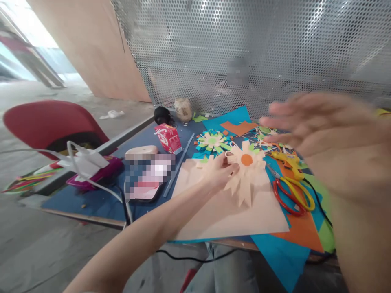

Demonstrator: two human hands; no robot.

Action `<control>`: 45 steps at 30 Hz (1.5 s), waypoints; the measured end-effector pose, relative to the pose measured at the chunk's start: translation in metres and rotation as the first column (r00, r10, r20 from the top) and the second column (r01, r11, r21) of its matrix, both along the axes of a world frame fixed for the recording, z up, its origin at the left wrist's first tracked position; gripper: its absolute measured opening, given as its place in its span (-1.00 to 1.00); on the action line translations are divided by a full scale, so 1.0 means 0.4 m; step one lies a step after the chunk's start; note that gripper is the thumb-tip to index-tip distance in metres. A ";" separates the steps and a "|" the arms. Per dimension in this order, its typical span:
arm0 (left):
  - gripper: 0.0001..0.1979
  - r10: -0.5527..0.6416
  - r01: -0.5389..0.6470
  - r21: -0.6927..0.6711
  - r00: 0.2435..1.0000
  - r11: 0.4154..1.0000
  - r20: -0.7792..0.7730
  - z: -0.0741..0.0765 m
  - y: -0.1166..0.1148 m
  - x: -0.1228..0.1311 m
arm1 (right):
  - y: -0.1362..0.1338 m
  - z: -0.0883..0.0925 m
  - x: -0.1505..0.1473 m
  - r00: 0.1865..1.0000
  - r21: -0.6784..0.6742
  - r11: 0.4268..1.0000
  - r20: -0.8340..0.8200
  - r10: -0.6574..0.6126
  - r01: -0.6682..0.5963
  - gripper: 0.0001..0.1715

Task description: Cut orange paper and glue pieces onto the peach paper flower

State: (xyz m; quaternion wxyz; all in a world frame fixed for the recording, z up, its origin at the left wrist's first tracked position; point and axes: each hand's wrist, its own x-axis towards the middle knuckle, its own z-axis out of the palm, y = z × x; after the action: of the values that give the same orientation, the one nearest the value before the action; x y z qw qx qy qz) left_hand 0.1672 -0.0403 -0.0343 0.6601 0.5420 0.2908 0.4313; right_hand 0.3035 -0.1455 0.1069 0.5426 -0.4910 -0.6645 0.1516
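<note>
Looks to me like this is the handling stage of some paper flower craft. The left hand (222,171) has a cream paper flower (246,173) pinched by its left edge, a bit right of the middle of the frame, above a big pale paper sheet (220,226) on the blue table (100,203). Can't tell exactly where all the fingertips end up, the petals get in the way. The right hand (324,134) is up in the air on the right side of the frame, fingers stretched out loosely, nothing in it that I can see, and it's pretty blurry.

If you ask me, the next move calls for a light touch, since those petals would probably crease if squeezed, plus some care around the red-and-yellow scissors (293,195) and the yellow glue gun (288,165) lying over to the right.

The flower itself is cute: strip-like petals with blunt ends, an orange disc (247,160) in the center, and ribbon tails (244,189) with notched ends pointing toward the bottom of the frame. Up and left of it lies a green-and-blue paper rosette (213,140) with pale petals, more layered and busier than the cream one.
</note>
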 end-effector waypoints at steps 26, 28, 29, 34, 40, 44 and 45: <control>-0.90 0.075 0.059 0.330 0.922 0.942 -0.381 -0.032 0.043 -0.029 | 0.158 -0.287 0.179 0.984 -0.558 0.814 0.159 -0.084 0.159 -0.80; -0.89 0.143 0.047 0.418 0.899 0.907 -0.413 -0.033 0.051 -0.033 | 0.150 -0.284 0.171 0.978 -0.616 0.778 0.210 0.011 0.124 -0.81; -0.88 0.186 0.039 0.459 0.881 0.888 -0.435 -0.031 0.058 -0.034 | 0.147 -0.284 0.166 0.973 -0.628 0.769 0.228 0.036 0.118 -0.82; -0.89 0.377 0.105 0.652 0.742 0.751 -0.554 0.002 0.152 -0.006 | 0.147 -0.289 0.161 0.958 -0.608 0.785 0.276 0.074 0.115 -0.87; -0.65 0.627 0.458 0.674 0.278 0.580 -0.728 0.027 0.307 0.124 | 0.159 -0.308 0.164 0.921 -0.570 0.780 0.390 -0.018 0.257 -0.80; -0.52 0.649 0.524 0.652 0.226 0.547 -0.726 0.001 0.377 0.202 | 0.158 -0.319 0.155 0.936 -0.555 0.806 0.352 0.002 0.207 -0.88; -0.51 0.647 0.543 0.643 0.221 0.540 -0.729 -0.005 0.389 0.213 | 0.157 -0.319 0.153 0.934 -0.551 0.808 0.357 0.002 0.209 -0.89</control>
State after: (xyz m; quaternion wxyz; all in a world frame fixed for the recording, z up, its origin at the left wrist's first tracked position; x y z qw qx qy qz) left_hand 0.2522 0.1155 -0.0364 -0.0505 0.9068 0.4075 0.0958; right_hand 0.3647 -0.0827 -0.0208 0.2512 -0.6875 -0.6415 0.2295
